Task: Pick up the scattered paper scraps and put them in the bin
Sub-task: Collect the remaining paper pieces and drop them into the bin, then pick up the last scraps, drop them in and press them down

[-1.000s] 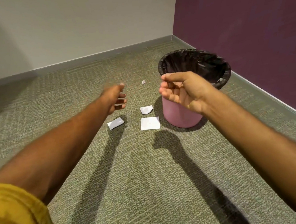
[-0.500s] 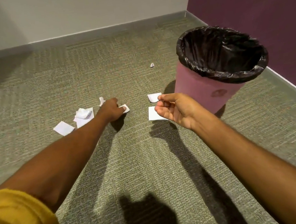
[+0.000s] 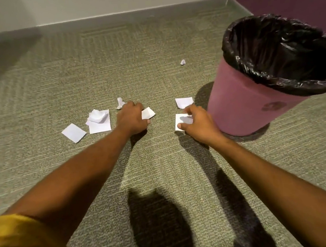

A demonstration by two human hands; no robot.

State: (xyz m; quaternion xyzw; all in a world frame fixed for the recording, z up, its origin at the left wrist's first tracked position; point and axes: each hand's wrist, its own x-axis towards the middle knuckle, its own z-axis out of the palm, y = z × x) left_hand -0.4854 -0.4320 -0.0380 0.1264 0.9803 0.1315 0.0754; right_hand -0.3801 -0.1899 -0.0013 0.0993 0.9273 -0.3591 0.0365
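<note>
White paper scraps lie scattered on the green carpet. My left hand (image 3: 133, 119) is down on the floor, its fingers curled over a small scrap (image 3: 148, 112). My right hand (image 3: 197, 123) arches over a square scrap (image 3: 180, 120), thumb at its near edge and fingertips at its far edge. Another flat scrap (image 3: 184, 102) lies just beyond the right hand. To the right stands the pink bin (image 3: 236, 108) with a black liner, upright and open, close beside my right hand.
Left of my left hand lie a twisted scrap (image 3: 120, 103), a crumpled wad on a flat sheet (image 3: 98, 120) and a flat piece (image 3: 73, 132). A tiny paper ball (image 3: 182, 62) sits farther back. Walls (image 3: 126, 1) close the far side and right.
Both hands have dropped to the carpet. The right hand went from hovering palm-up to closing over the square scrap. The view has moved nearer and lower.
</note>
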